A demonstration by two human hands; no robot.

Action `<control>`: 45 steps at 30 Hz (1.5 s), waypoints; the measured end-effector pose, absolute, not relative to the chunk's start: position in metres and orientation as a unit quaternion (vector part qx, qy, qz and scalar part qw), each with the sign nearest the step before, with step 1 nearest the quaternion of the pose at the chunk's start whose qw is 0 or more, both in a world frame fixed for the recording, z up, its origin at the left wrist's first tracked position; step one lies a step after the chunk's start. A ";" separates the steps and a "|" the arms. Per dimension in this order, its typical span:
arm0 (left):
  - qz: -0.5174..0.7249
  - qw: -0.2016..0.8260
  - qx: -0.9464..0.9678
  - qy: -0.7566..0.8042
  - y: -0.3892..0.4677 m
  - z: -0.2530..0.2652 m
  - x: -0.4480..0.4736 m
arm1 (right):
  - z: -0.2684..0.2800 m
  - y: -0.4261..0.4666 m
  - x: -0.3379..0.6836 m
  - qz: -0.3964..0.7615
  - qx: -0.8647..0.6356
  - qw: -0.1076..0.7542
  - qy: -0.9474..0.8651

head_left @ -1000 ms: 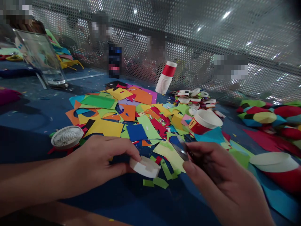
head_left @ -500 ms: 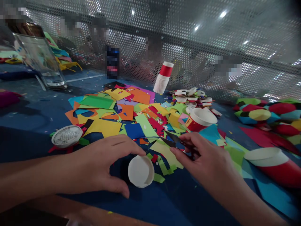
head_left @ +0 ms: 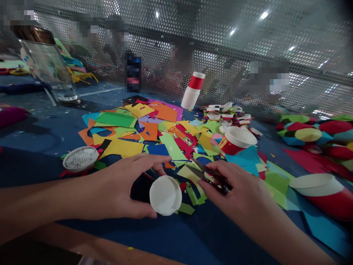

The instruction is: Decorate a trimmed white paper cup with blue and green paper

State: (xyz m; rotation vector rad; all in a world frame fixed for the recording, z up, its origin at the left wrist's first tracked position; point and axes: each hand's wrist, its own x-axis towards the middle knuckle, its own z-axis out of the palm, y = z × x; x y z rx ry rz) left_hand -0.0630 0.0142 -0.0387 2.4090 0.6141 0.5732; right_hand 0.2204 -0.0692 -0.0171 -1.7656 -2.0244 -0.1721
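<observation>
The cup base [head_left: 164, 194] at your 6 o'clock looks like smooth, matt white paper. Your scissors [head_left: 200, 174] at 5 o'clock have dark metal blades, dull in finish. The scraps [head_left: 171, 145] around your centre are flat, matt coloured paper. Your desk [head_left: 204, 235] looks smooth. At your 10 o'clock, the bottle [head_left: 46, 62] appears clear and glossy, its lid [head_left: 33, 35] shiny and coppery; at 12 o'clock, the screen [head_left: 165, 25] is perforated metal.
</observation>
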 end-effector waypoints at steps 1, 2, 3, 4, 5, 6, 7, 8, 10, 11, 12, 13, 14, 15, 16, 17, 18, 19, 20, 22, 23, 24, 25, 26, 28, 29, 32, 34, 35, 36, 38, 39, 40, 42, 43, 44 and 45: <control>0.220 0.285 0.904 0.229 0.014 -0.039 -0.063 | -0.017 -0.067 0.224 -0.089 -0.648 0.210 -0.726; 0.227 0.280 0.906 0.223 0.014 -0.039 -0.063 | -0.016 -0.065 0.228 -0.109 -0.656 0.195 -0.721; 0.232 0.276 0.908 0.214 0.014 -0.039 -0.063 | -0.016 -0.064 0.232 -0.122 -0.663 0.179 -0.717; 0.236 0.274 0.910 0.206 0.014 -0.038 -0.063 | -0.015 -0.062 0.236 -0.129 -0.670 0.160 -0.714; 0.238 0.273 0.910 0.201 0.014 -0.038 -0.063 | -0.014 -0.061 0.239 -0.132 -0.677 0.139 -0.710; 0.236 0.273 0.911 0.200 0.013 -0.037 -0.062 | -0.013 -0.059 0.241 -0.136 -0.683 0.120 -0.707; 0.233 0.274 0.912 0.198 0.013 -0.035 -0.062 | -0.013 -0.058 0.243 -0.143 -0.686 0.106 -0.706; 0.230 0.273 0.914 0.195 0.012 -0.034 -0.061 | -0.012 -0.057 0.243 -0.156 -0.683 0.103 -0.707; 0.232 0.266 0.918 0.182 0.012 -0.032 -0.060 | -0.011 -0.056 0.241 -0.178 -0.640 0.133 -0.736; 0.235 0.261 0.920 0.174 0.012 -0.032 -0.059 | -0.011 -0.056 0.238 -0.173 -0.600 0.161 -0.764; 0.238 0.254 0.922 0.168 0.012 -0.032 -0.058 | -0.010 -0.056 0.235 -0.153 -0.557 0.190 -0.794; 0.240 0.248 0.924 0.164 0.012 -0.032 -0.058 | -0.010 -0.057 0.232 -0.121 -0.517 0.215 -0.820; 0.244 0.241 0.925 0.162 0.011 -0.033 -0.057 | -0.011 -0.059 0.228 -0.084 -0.488 0.229 -0.838; 0.246 0.234 0.927 0.159 0.011 -0.033 -0.056 | -0.011 -0.061 0.223 -0.050 -0.473 0.229 -0.849; 0.247 0.226 0.929 0.156 0.011 -0.033 -0.055 | -0.012 -0.063 0.219 -0.021 -0.475 0.218 -0.852; 0.247 0.218 0.932 0.153 0.010 -0.032 -0.054 | -0.013 -0.064 0.214 0.001 -0.492 0.200 -0.847; 0.245 0.211 0.934 0.152 0.009 -0.031 -0.054 | -0.014 -0.066 0.210 0.022 -0.521 0.178 -0.834; 0.238 0.204 0.938 0.151 0.009 -0.030 -0.053 | -0.015 -0.067 0.206 0.043 -0.556 0.157 -0.815; 0.228 0.197 0.942 0.150 0.008 -0.029 -0.053 | -0.015 -0.068 0.203 0.070 -0.592 0.139 -0.791; 0.204 0.191 0.949 0.146 0.006 -0.025 -0.053 | -0.013 -0.068 0.199 0.128 -0.651 0.118 -0.739; 0.191 0.195 0.952 0.141 0.005 -0.023 -0.053 | -0.012 -0.067 0.197 0.155 -0.670 0.109 -0.718; 0.176 0.202 0.954 0.136 0.004 -0.022 -0.053 | -0.010 -0.066 0.196 0.176 -0.683 0.100 -0.701; 0.163 0.211 0.955 0.131 0.004 -0.021 -0.053 | -0.008 -0.065 0.196 0.191 -0.693 0.094 -0.689; 0.152 0.220 0.955 0.128 0.004 -0.020 -0.053 | -0.006 -0.064 0.196 0.202 -0.698 0.089 -0.682; 0.133 0.231 0.954 0.135 0.003 -0.020 -0.054 | -0.003 -0.063 0.196 0.219 -0.697 0.088 -0.677; 0.130 0.233 0.953 0.140 0.003 -0.020 -0.054 | -0.001 -0.062 0.196 0.229 -0.693 0.088 -0.678; 0.133 0.243 0.948 0.155 0.002 -0.021 -0.057 | 0.000 -0.062 0.194 0.243 -0.685 0.084 -0.682; 0.136 0.256 0.944 0.158 0.002 -0.021 -0.058 | -0.001 -0.063 0.193 0.230 -0.682 0.089 -0.689; 0.133 0.261 0.942 0.161 0.002 -0.022 -0.059 | -0.002 -0.063 0.192 0.220 -0.679 0.094 -0.694; 0.133 0.264 0.942 0.162 0.002 -0.022 -0.059 | -0.003 -0.063 0.192 0.209 -0.675 0.100 -0.700; 0.137 0.263 0.941 0.162 0.002 -0.022 -0.059 | -0.004 -0.064 0.193 0.193 -0.665 0.112 -0.712; 0.142 0.260 0.941 0.162 0.002 -0.022 -0.058 | -0.005 -0.065 0.194 0.192 -0.661 0.117 -0.716; 0.150 0.256 0.941 0.160 0.002 -0.023 -0.058 | -0.005 -0.067 0.195 0.194 -0.655 0.129 -0.718; 0.174 0.250 0.939 0.161 0.003 -0.025 -0.057 | -0.004 -0.070 0.195 0.207 -0.638 0.185 -0.719; 0.193 0.252 0.934 0.165 0.004 -0.027 -0.056 | -0.003 -0.073 0.194 0.215 -0.623 0.226 -0.717; 0.218 0.257 0.926 0.170 0.005 -0.028 -0.056 | -0.003 -0.075 0.193 0.222 -0.606 0.271 -0.714; 0.243 0.270 0.915 0.175 0.006 -0.030 -0.056 | -0.002 -0.078 0.190 0.229 -0.590 0.312 -0.709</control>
